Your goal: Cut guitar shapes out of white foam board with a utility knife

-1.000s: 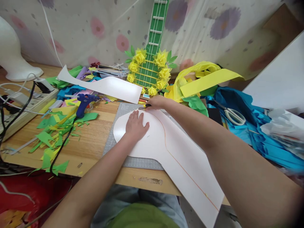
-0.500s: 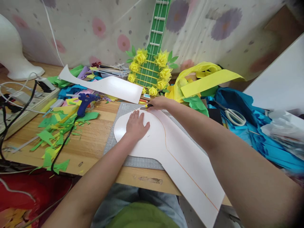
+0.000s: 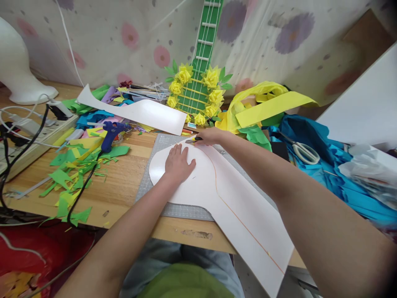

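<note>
A large white card sheet (image 3: 238,211) with a curved orange line lies on a grey cutting mat (image 3: 149,182) and hangs over the table's front edge. My left hand (image 3: 178,163) presses flat on the rounded end of the sheet, fingers apart. My right hand (image 3: 209,135) grips a craft knife (image 3: 192,141) whose blade touches the sheet's far edge, just beyond my left fingertips.
A blue glue gun (image 3: 110,133) lies among green and yellow paper scraps (image 3: 70,169) at left, by a power strip (image 3: 34,138). A green paper guitar with yellow flowers (image 3: 197,93) leans on the wall. Another white card piece (image 3: 139,111), scissors (image 3: 302,151) and blue paper (image 3: 341,178) lie around.
My right hand with the knife has shifted slightly to the right along the sheet's far edge. My left hand stays pressed in place.
</note>
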Tool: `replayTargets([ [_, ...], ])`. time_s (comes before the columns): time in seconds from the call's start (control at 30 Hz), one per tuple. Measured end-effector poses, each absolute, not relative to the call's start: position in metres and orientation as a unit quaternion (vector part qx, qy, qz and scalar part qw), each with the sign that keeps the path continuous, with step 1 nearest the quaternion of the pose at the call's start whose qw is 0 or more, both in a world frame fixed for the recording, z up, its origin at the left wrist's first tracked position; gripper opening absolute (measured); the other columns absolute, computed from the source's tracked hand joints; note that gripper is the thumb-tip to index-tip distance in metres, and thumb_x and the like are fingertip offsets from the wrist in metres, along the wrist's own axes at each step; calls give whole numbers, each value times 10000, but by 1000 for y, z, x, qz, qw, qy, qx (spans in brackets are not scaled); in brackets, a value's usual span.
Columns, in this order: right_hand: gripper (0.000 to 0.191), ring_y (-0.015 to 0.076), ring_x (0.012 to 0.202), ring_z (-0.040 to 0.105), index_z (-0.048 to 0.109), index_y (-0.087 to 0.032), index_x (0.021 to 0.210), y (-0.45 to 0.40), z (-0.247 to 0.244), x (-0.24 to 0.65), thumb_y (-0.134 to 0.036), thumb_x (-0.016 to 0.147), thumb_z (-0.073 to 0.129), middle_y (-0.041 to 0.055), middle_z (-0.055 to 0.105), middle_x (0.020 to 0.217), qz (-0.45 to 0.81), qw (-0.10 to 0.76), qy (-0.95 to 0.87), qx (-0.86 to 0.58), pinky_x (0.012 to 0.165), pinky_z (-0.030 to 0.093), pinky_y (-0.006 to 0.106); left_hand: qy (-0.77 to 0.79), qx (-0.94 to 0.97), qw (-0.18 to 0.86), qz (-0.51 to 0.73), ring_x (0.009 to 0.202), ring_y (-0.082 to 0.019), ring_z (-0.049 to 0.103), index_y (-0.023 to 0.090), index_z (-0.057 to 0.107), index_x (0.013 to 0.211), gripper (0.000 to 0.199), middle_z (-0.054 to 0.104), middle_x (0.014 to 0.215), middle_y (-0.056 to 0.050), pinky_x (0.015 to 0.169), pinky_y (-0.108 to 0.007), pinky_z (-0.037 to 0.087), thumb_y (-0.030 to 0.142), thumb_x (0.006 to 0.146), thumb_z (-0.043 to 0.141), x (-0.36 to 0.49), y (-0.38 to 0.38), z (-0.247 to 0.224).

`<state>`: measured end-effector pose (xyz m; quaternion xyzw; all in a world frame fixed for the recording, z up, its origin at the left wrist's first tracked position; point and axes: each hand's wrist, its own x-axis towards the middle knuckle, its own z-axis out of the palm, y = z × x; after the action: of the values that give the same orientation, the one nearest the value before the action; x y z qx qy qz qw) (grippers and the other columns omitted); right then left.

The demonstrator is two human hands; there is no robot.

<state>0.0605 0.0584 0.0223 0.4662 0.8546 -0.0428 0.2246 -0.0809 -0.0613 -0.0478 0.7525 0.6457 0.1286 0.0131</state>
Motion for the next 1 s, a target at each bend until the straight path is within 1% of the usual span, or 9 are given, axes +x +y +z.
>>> replayTargets([
  [0.13, 462, 164, 631, 577, 613, -195, 954, 53, 24, 62, -575, 849, 371, 42, 661, 718, -50, 228, 849, 473, 555, 320, 258, 647, 751, 16, 132, 1330, -260, 279, 136, 450, 1267, 537, 361, 1417, -134, 1101, -360, 226, 458, 840, 406, -80, -61, -47],
  [0.33, 501, 168, 617, 575, 634, -152, 912, 34, 33, 60, -555, 872, 339, 71, 658, 693, -52, 229, 838, 492, 566, 346, 265, 649, 750, 18, 124, 1329, -259, 283, 142, 450, 1268, 533, 365, 1417, -119, 1098, -365, 236, 454, 837, 413, -79, -62, -45],
  [0.5, 518, 177, 644, 593, 656, -156, 828, 25, 31, 62, -543, 882, 315, 83, 670, 705, -54, 227, 832, 504, 576, 361, 268, 648, 750, 18, 131, 1328, -260, 287, 136, 460, 1258, 530, 370, 1413, -125, 1098, -371, 237, 454, 837, 412, -79, -62, -45],
  [0.7, 515, 211, 779, 610, 652, -177, 949, 25, 30, 65, -571, 867, 330, 93, 684, 797, -34, 231, 825, 515, 613, 383, 273, 644, 752, 7, 140, 1322, -258, 298, 136, 459, 1254, 524, 382, 1405, -129, 1102, -370, 226, 447, 835, 418, -79, -61, -48],
  [0.83, 530, 197, 739, 610, 652, -169, 925, 24, 31, 67, -575, 870, 315, 92, 682, 772, -46, 230, 827, 511, 619, 385, 270, 642, 753, 7, 143, 1314, -262, 309, 137, 466, 1240, 515, 390, 1398, -131, 1097, -372, 236, 449, 833, 422, -79, -61, -48],
  [1.0, 486, 186, 696, 601, 637, -165, 922, 19, 31, 70, -526, 886, 314, 84, 679, 747, -53, 223, 830, 509, 588, 373, 265, 644, 751, 9, 144, 1314, -264, 308, 145, 466, 1232, 502, 388, 1400, -129, 1088, -382, 250, 445, 833, 418, -80, -61, -46],
])
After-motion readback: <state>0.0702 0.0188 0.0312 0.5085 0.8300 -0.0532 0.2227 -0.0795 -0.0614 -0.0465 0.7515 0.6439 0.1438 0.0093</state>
